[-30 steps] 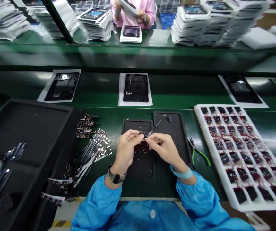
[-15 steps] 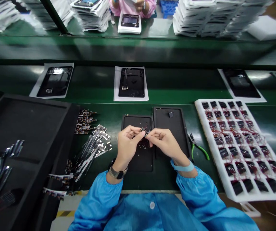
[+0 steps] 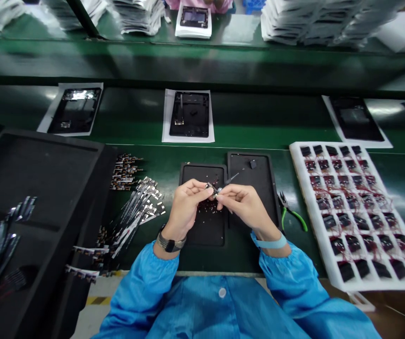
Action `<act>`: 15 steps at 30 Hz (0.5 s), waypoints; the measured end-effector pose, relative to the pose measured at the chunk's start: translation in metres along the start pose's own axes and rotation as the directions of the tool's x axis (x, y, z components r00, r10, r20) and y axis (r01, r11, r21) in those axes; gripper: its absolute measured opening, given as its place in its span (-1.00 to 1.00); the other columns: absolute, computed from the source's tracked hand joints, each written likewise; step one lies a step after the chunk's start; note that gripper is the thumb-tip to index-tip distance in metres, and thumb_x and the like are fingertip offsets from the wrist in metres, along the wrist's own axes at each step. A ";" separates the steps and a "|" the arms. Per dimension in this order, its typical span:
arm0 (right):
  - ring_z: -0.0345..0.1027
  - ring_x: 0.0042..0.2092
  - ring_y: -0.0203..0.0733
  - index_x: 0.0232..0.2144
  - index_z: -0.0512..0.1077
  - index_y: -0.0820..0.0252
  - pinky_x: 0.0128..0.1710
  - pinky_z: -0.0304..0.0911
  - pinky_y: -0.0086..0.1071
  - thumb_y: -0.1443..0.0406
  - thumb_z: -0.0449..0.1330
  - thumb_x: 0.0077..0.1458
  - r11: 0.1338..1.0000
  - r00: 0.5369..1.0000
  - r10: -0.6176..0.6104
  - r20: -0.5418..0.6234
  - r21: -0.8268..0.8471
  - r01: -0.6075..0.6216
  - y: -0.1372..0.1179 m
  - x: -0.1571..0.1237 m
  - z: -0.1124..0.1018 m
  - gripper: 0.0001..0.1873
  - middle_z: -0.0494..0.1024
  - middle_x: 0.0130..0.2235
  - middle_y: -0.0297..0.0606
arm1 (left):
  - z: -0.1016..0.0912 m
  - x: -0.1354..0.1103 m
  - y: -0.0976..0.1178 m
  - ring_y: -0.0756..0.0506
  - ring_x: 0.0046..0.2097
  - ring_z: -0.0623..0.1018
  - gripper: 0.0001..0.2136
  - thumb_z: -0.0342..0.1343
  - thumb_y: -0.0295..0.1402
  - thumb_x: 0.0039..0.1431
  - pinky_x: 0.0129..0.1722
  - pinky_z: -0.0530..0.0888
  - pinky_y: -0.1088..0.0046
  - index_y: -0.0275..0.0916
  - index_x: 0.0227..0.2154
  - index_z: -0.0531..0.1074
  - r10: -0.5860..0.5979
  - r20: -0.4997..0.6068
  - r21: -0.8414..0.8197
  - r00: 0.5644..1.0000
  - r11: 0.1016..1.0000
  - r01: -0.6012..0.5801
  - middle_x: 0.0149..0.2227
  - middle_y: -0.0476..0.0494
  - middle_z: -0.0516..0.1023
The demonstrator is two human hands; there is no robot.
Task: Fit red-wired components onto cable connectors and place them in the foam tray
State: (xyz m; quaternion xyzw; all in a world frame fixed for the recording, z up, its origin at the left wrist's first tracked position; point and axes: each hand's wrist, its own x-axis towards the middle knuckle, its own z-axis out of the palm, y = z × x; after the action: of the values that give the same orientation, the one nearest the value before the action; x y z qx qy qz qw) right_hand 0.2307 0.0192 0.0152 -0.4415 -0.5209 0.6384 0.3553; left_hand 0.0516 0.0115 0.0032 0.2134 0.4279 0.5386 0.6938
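Over the left black tray (image 3: 206, 238), my left hand (image 3: 187, 205) pinches a small circuit board (image 3: 211, 188) between thumb and fingertips. My right hand (image 3: 241, 202) closes on the board's other end, its fingertips partly hiding it. A thin dark strip (image 3: 231, 179) sticks out beyond my right fingers; I cannot tell whether it is the board's flat cable. Tiny loose parts (image 3: 207, 207) are scattered in the tray beneath my hands.
Circuit boards with flat cables (image 3: 142, 202) lie in a pile at left. Pliers with green handles (image 3: 289, 214) lie right of the second black tray (image 3: 255, 202), which holds a small black block (image 3: 252, 164). A white foam tray (image 3: 296, 155) carries wired black parts. Tablet housings (image 3: 190, 113) rest behind.
My hands still hold the board close together, with the right hand slightly turned. The dark strip now slants to the right instead of standing almost straight up. The whole view has shifted slightly.
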 end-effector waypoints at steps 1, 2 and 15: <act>0.36 -0.51 -0.30 -0.33 0.61 0.24 -0.51 0.24 -0.42 0.11 0.44 0.12 1.000 1.000 0.001 0.002 0.001 -0.001 0.000 0.000 0.000 -0.71 0.63 -0.47 -0.24 | 0.000 0.000 0.000 0.02 -0.39 0.59 -0.77 0.49 -0.43 -0.09 -0.29 0.49 0.52 -0.29 -0.41 0.53 -0.003 0.004 -0.008 1.000 1.000 0.003 -0.43 -0.05 0.64; 0.35 -0.51 -0.31 -0.33 0.61 0.24 -0.52 0.22 -0.43 0.11 0.44 0.12 1.000 1.000 0.003 0.003 0.002 -0.003 0.000 0.000 0.000 -0.71 0.63 -0.47 -0.23 | 0.000 0.000 0.000 0.03 -0.39 0.60 -0.76 0.49 -0.44 -0.09 -0.29 0.50 0.52 -0.29 -0.41 0.53 -0.005 0.008 -0.017 1.000 1.000 0.005 -0.43 -0.05 0.64; 0.34 -0.51 -0.29 -0.31 0.61 0.19 -0.52 0.21 -0.40 0.09 0.36 0.22 0.999 1.000 -0.005 0.027 -0.032 0.006 0.001 0.000 0.002 -0.73 0.66 -0.42 -0.22 | 0.000 -0.001 0.003 0.03 -0.40 0.60 -0.77 0.49 -0.45 -0.08 -0.30 0.50 0.55 -0.30 -0.41 0.53 -0.003 0.019 0.011 1.000 1.000 0.002 -0.44 -0.05 0.64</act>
State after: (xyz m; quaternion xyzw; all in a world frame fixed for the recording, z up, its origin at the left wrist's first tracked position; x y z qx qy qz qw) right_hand 0.2289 0.0181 0.0142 -0.4372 -0.5370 0.6348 0.3428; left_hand 0.0503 0.0115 0.0056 0.2216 0.4245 0.5334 0.6972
